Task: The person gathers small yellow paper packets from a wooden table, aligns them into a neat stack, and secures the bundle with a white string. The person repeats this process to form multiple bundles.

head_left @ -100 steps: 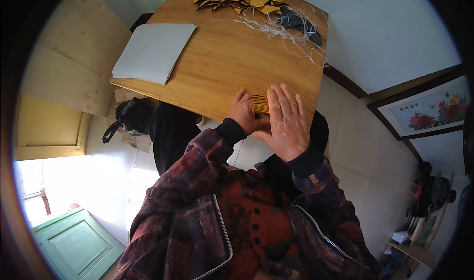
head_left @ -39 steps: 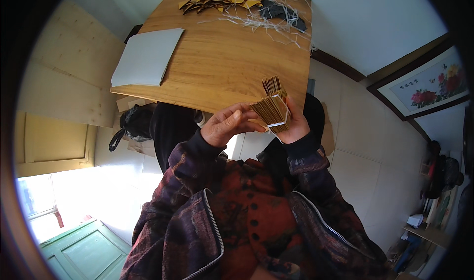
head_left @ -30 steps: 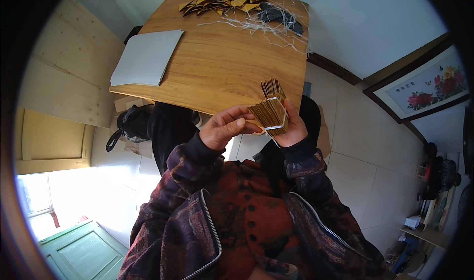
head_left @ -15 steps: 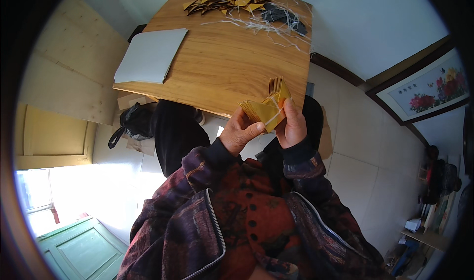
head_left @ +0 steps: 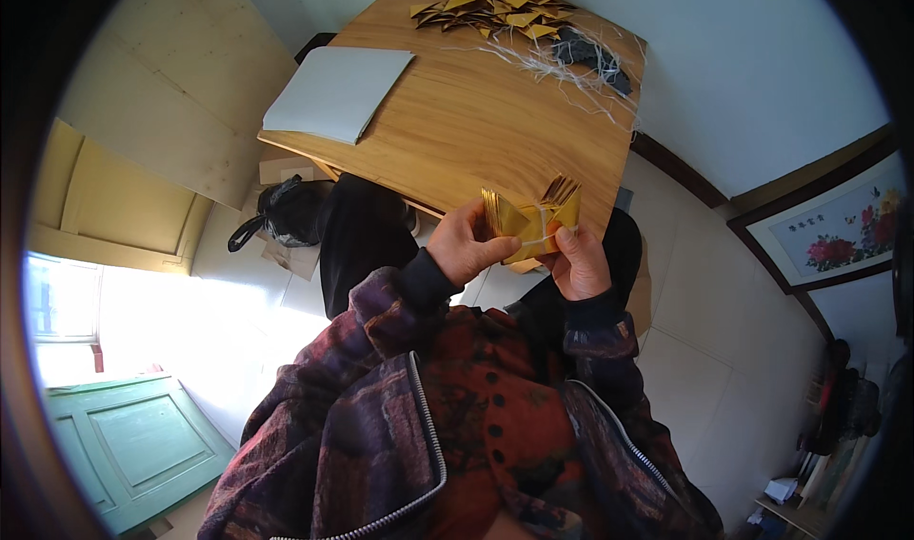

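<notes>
Between my hands, just off the table's near edge, is a bundle of folded gold paper pieces (head_left: 525, 222). White string crosses around its middle, and the pointed ends fan out on both sides. My left hand (head_left: 468, 245) grips the left end, thumb laid along the lower front. My right hand (head_left: 579, 262) closes on the lower right part, its thumb pressed near the string. Behind the bundle, the other fingers are mostly hidden. A pile of similar folded gold papers (head_left: 495, 5) lies at the table's far end.
The wooden table (head_left: 447, 111) stands ahead. A stack of white sheets (head_left: 333, 92) lies at its left, and loose white strings (head_left: 543, 64) with a dark grey cloth-like piece (head_left: 590, 54) at its far right. A black plastic bag (head_left: 290, 211) sits on the floor left of my legs.
The bundle has been turned in my hands, so its string-crossed face now shows more squarely and its points aim upward. The whole view has also shifted and tilted slightly.
</notes>
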The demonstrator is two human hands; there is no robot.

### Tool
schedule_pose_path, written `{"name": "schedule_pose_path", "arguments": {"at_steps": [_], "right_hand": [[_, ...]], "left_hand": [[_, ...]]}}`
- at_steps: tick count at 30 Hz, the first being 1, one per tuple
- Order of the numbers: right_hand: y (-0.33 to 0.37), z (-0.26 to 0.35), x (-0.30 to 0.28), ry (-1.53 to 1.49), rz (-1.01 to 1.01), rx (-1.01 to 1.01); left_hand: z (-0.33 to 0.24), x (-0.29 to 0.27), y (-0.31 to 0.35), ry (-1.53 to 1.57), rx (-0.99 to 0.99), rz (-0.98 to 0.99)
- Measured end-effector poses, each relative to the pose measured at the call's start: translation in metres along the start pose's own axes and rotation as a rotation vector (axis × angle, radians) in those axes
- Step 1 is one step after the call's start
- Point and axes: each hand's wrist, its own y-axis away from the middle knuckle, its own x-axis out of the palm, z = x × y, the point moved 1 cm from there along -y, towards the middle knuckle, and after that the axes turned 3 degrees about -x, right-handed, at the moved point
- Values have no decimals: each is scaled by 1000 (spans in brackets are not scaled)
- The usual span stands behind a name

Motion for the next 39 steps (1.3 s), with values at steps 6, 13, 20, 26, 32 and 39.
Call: {"name": "schedule_pose_path", "arguments": {"at_steps": [6, 13, 20, 26, 32, 39], "right_hand": [[13, 4, -11, -96, 73, -80], [18, -3, -5, -36, 106, -60], [-10, 5, -6, 204, 134, 11], [-51, 24, -16, 228, -122, 168], [-123, 39, -18, 279, -170, 210], [-241, 49, 15, 506, -136, 204]], "left_hand": [[-9, 10, -3, -201, 28, 50], [-11, -5, -6, -492, 139, 2], [-3, -36, -27, -287, -90, 124], [17, -90, -70, -326, 46, 2], [8, -146, -100, -778, 126, -214], [-7, -155, -133, -993, 248, -146]]}}
